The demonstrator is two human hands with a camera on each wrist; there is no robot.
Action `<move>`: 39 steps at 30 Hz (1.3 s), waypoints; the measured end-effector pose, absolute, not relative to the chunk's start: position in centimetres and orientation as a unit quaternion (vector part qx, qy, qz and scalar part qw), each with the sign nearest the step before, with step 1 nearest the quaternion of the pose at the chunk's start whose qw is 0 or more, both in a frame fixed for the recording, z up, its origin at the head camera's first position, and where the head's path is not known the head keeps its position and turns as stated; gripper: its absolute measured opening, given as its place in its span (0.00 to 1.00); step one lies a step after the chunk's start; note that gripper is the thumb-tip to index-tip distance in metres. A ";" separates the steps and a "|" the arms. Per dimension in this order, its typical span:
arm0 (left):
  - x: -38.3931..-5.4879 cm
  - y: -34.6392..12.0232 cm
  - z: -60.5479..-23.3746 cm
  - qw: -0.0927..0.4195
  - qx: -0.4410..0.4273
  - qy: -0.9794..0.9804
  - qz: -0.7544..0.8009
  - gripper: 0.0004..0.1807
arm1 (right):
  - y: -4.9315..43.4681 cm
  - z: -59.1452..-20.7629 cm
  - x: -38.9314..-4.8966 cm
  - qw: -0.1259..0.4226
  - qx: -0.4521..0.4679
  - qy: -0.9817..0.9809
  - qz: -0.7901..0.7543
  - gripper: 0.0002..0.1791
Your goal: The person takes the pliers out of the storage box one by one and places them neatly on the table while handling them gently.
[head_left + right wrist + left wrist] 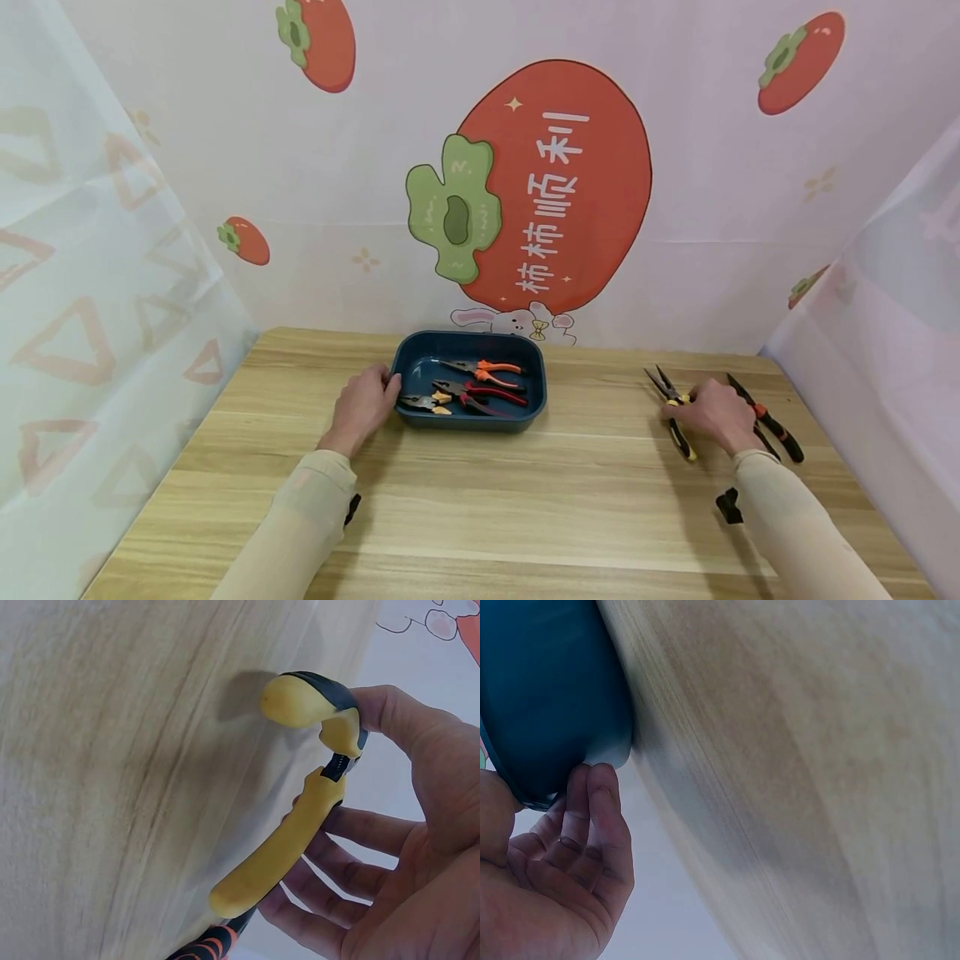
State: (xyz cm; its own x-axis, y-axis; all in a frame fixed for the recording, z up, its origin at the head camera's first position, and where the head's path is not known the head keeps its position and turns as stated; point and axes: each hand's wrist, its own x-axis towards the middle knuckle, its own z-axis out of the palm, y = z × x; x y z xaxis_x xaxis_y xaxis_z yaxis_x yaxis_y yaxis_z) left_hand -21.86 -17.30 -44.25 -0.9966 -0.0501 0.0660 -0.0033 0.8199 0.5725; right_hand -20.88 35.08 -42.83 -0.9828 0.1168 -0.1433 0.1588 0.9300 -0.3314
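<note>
My left hand (366, 404) grips the left end of a dark blue tray (468, 423), thumb at the rim and fingers on its outer wall in the left wrist view. Inside the tray lie pliers with orange handles (498, 367), pliers with red handles (495, 393) and pliers with pale yellow grips (441, 403). On the right, my right hand (716, 410) holds long-nose pliers with yellow and black handles (277, 855), thumb on one handle and fingers on the other. Their slim jaws point away from me. Just right of that hand lie pliers with black and orange handles (780, 432), partly hidden by it.
The wooden table (570, 508) runs up to a white backdrop cloth (712, 292) printed with persimmons. Cloth walls also stand along the left and right table edges. A black piece (729, 506) shows beside the right sleeve.
</note>
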 end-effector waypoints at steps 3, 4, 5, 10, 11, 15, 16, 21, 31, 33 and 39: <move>-21.9 -17.3 -44.2 0.038 0.014 -0.953 -0.299 0.14 | 35.3 -43.1 -20.9 0.061 0.075 0.980 -0.173 0.29; -21.9 -17.3 -44.2 0.038 0.014 -0.953 -0.299 0.14 | 35.3 -43.2 -20.9 0.061 0.077 0.980 -0.172 0.29; -21.9 -17.3 -44.2 0.038 0.014 -0.954 -0.298 0.14 | 35.4 -43.3 -20.9 0.062 0.079 0.980 -0.172 0.29; -21.9 -17.2 -44.1 0.039 0.015 -0.953 -0.300 0.14 | 35.5 -43.5 -20.8 0.068 0.098 0.978 -0.170 0.28; -21.9 -17.2 -44.1 0.039 0.015 -0.953 -0.301 0.14 | 35.5 -43.5 -20.8 0.069 0.101 0.978 -0.171 0.29; -21.9 -17.3 -44.1 0.038 0.014 -0.952 -0.303 0.14 | 35.6 -43.7 -20.7 0.072 0.103 0.977 -0.174 0.29; -21.9 -17.3 -44.1 0.038 0.013 -0.952 -0.303 0.14 | 35.7 -43.7 -20.7 0.071 0.104 0.977 -0.175 0.29; -21.9 -17.2 -44.1 0.037 0.014 -0.952 -0.302 0.14 | 35.9 -43.7 -20.7 0.072 0.103 0.976 -0.178 0.29; -21.9 -17.3 -44.3 0.036 0.019 -0.952 -0.302 0.14 | 36.2 -43.9 -20.5 0.074 0.108 0.974 -0.182 0.29; -21.9 -17.3 -44.3 0.036 0.020 -0.952 -0.303 0.14 | 36.1 -44.0 -20.4 0.075 0.108 0.974 -0.184 0.29; -21.9 -17.4 -44.4 0.037 0.021 -0.953 -0.301 0.14 | 35.9 -44.0 -20.2 0.065 0.114 0.974 -0.184 0.29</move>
State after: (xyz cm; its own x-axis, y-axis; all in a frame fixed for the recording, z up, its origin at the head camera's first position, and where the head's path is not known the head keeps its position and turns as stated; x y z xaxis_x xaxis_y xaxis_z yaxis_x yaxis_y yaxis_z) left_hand -21.94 -17.35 -44.43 -0.9964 -0.0626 0.0578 -0.0181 0.8185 0.5742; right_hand -20.16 35.91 -43.98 -0.9656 0.1975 -0.1692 0.2455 0.9067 -0.3430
